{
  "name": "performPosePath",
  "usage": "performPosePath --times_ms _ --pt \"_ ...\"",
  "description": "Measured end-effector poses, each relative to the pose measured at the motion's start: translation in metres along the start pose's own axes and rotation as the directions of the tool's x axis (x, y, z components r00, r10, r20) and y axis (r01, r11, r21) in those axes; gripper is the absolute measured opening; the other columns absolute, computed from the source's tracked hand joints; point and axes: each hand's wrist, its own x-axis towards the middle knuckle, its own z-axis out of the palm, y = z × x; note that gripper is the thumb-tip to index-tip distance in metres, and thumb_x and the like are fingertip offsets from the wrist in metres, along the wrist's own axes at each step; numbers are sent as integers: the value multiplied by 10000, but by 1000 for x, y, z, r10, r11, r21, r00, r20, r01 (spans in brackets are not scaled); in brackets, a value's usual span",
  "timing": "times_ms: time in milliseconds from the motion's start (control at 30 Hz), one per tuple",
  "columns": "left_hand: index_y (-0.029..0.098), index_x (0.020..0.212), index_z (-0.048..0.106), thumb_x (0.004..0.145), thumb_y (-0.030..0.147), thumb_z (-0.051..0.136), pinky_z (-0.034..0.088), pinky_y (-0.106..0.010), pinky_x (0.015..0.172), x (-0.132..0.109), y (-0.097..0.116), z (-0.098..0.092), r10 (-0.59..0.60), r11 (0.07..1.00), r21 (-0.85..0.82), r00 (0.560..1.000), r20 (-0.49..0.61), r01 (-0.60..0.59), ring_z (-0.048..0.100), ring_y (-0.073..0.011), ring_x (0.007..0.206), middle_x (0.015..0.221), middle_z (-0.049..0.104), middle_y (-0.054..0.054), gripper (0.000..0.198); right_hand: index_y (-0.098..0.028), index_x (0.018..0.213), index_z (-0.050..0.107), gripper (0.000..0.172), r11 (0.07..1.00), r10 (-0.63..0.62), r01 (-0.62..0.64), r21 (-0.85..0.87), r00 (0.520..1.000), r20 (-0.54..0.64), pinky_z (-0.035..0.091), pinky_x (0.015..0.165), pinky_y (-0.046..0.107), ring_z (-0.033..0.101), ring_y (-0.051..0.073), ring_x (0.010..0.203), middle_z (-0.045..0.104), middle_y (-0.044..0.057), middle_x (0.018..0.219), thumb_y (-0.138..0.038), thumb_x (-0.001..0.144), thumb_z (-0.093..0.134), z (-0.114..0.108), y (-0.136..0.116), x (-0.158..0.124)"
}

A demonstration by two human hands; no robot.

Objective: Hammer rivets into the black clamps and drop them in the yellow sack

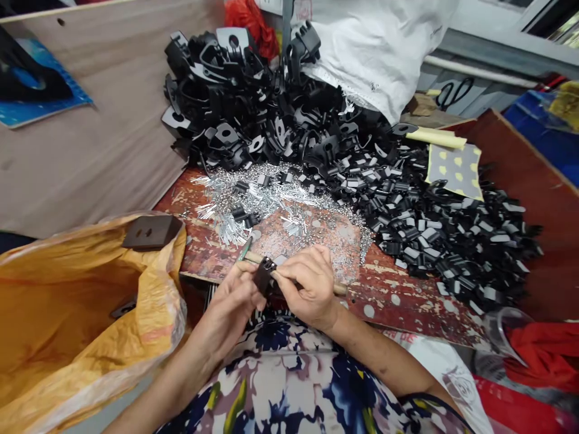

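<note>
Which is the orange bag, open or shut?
Open: the bag gapes wide, showing its inside and a dark piece within.

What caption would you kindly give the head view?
Left hand and right hand on a dark part near metal pins.

A workshop: the worn, paint-chipped desk carries loose metal pins, with black plastic parts heaped along its far and right edges and an open orange sack at its near left corner.
</note>
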Motion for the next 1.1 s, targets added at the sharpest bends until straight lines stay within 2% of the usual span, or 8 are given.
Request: performPosePath --times_ms 167,267,367,533,700,800,900,1100 --pt "237 1212 624 883 424 744 465 -232 641 -27 17 -47 236 803 582 965 -117 -126 602 -179 811 967 676 -33 397 -249 1094 686 168 974 -36 120 -190 917 397 425 822 408 613 237 924 740 47 1015 -199 955 605 -2 12 0" --pt "218 1188 626 971 540 557 384 -240 533 -37 31 -72 228 733 680 947 -227 -13 509 -164 632 765 590 8 395 -177 996 697 116 858 87 182 -480 870 485 420 778 415 580 298 928 692 131 973 -261 922 666 -1 28 1" --pt "210 1023 611 976 544 515 366 -236 539 -33 27 -79 223 756 654 939 -263 4 450 -146 586 686 507 42 350 -174 868 658 123 808 95 254 -532 834 543 421 725 384 601 285 880 677 132 909 -277 933 636 4 38 -4" --pt "211 974 611 982 509 468 372 -252 571 1 -3 -72 296 731 679 928 -225 -69 452 -147 571 646 478 57 331 -189 1152 647 225 885 190 91 -457 825 532 356 498 301 571 177 523 659 14 661 -307 1009 519 -9 41 -16" --pt "205 762 569 1014 481 398 357 -276 627 18 -14 -76 372 601 789 918 -137 -126 463 -153 617 627 458 43 411 -337 1546 440 548 974 5 78 -211 930 367 518 644 314 696 177 748 749 45 1040 -202 1021 518 -41 27 -17" --pt "215 713 505 1023 455 374 351 -284 640 19 -14 -79 395 590 796 908 -141 -134 472 -154 623 633 470 38 413 -342 1594 375 661 981 -49 101 -166 955 292 499 591 294 640 156 657 704 20 882 -132 990 544 -36 19 -21" --pt "225 696 457 1030 439 360 343 -288 634 19 -16 -81 421 579 802 896 -144 -143 468 -154 616 625 463 38 408 -313 1584 407 622 959 -75 176 -223 914 398 448 508 291 571 156 571 608 0 727 -119 998 488 -20 17 -28" --pt "225 713 461 1037 434 367 352 -285 625 20 -20 -85 425 582 797 896 -129 -161 481 -153 613 641 479 34 397 -322 1621 314 665 974 -44 120 -193 933 358 480 550 303 580 149 590 640 13 788 -146 1012 514 -23 14 -30"
